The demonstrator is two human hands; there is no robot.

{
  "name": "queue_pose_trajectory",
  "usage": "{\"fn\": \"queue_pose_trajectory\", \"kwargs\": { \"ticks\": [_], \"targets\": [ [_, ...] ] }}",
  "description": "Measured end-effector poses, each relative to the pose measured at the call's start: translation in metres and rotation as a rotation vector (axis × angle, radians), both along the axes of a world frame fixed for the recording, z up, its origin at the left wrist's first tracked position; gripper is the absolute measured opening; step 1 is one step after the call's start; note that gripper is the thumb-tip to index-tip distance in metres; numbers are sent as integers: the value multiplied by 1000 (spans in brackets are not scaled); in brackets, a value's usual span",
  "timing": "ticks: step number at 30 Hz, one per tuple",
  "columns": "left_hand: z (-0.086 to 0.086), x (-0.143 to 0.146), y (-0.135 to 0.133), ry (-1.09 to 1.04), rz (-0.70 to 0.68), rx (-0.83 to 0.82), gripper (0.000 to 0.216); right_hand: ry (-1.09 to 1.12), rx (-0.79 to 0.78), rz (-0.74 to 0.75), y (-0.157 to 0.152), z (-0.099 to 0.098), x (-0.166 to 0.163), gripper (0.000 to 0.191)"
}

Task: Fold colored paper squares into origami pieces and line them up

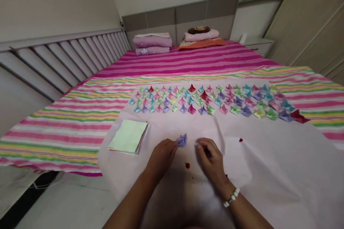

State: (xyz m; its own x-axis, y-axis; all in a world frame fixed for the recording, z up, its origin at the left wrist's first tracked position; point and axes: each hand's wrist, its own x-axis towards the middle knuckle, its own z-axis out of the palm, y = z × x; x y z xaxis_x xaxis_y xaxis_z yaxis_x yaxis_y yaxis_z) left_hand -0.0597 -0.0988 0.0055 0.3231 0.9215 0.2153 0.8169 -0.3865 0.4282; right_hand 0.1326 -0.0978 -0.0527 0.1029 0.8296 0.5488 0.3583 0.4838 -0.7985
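Note:
My left hand [162,154] pinches a small purple folded paper piece [182,139] just above a pale pink sheet [268,171] spread over the bed. A short gap to the right, my right hand [210,157] rests on the sheet with its fingers curled; nothing shows in them. It wears a white bead bracelet [231,197]. Beyond both hands lie rows of several small folded paper shapes [209,102] in pink, green, blue, purple and red. A stack of square coloured papers [129,136], pale green on top, lies left of my left hand.
The bed has a pink, green and yellow striped cover [67,121]. Folded blankets [152,43] and a pillow [201,37] sit by the headboard. A slatted rail [67,57] runs along the left. Small red scraps [187,165] dot the sheet. A cupboard [311,25] stands right.

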Motion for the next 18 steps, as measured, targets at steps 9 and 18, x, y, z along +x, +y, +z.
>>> {"fn": "queue_pose_trajectory", "kwargs": {
  "ticks": [9, 18],
  "targets": [
    [18, -41, 17, -160, 174, 35, 24, -88, 50, 3, 2, -10, 0, 8],
    [40, -142, 78, -108, 538, 74, 24, -177, 64, -27, 6, -16, 1, 11]
  ]
}}
